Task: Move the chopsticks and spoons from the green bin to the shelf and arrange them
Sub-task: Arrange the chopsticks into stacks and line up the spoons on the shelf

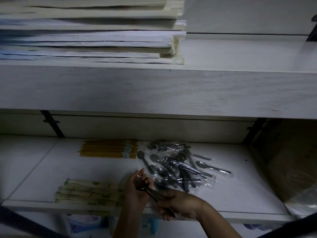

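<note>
On the dim lower shelf, a neat row of yellow chopsticks lies at the back. A stack of pale paper-wrapped chopsticks lies near the front edge. A loose heap of plastic-wrapped metal spoons is spread to the right of the chopsticks. My left hand grips the bowl end of a small bunch of spoons, and my right hand holds their handle end, just in front of the heap. The green bin is out of view.
A thick white shelf board overhangs the work area and carries a tall stack of paper pads. A brown cardboard box with clear plastic stands at the right end. Black brackets sit at the back corners. Blue packages show below.
</note>
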Available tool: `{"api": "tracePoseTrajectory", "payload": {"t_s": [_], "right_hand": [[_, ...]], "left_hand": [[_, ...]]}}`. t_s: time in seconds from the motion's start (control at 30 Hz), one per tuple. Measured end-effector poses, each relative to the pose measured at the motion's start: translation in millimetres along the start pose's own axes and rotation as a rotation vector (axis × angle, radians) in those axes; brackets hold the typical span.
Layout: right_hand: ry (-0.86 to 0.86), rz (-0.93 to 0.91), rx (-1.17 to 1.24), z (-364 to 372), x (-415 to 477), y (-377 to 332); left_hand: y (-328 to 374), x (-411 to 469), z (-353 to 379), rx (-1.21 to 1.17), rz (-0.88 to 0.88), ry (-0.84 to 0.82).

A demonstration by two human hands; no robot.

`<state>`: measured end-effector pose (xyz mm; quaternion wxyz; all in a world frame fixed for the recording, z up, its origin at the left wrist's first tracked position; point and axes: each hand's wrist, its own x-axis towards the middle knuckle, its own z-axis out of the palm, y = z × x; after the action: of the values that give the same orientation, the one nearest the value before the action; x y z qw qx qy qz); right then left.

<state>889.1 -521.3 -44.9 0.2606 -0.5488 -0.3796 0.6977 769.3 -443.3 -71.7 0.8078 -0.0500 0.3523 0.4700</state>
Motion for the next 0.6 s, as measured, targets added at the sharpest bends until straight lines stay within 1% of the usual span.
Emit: {"api": "tracePoseTrajectory", "payload": {"t_s": [0.07, 0.13, 0.17, 0.2, 0.3, 0.4, 0.5, 0.6], "right_hand": [[-0.003, 0.020, 0.091, -0.8, 0.6, 0.7], [0.037, 0.005, 0.068, 0.6, 2.6, 4.1], [0.087, -0.007, 0.021, 1.3, 3.5, 5.9], [0.149, -0.024, -0.047, 1.9, 3.7, 7.4], [0.340, -0.094, -0.367, 5.5, 3.4, 10.6], [0.529, -0.225, -0.689, 10.9, 5.4, 14.2], [0.618, -0.318, -0.769, 22.0, 4.6, 16.8], [0.655, -0.303, -0.912, 30.6, 2.1, 16.3]], "left_hand": [[0.7, -2.3, 1.5, 0.007, 0.029, -0.017], [2.0, -5.5, 2.8, 0.015, 0.065, -0.007], [2.5, -7.3, 3.1, 0.024, 0.084, -0.001], [3.2, -8.7, 2.5, 0.034, 0.104, 0.001], [5.3, -9.9, 0.5, 0.073, 0.157, -0.003], [3.7, -7.8, 0.0, 0.109, 0.197, 0.039], [2.0, -5.3, 1.0, 0.102, 0.232, 0.052], [1.7, -2.3, 2.2, 0.080, 0.243, 0.050]]}}
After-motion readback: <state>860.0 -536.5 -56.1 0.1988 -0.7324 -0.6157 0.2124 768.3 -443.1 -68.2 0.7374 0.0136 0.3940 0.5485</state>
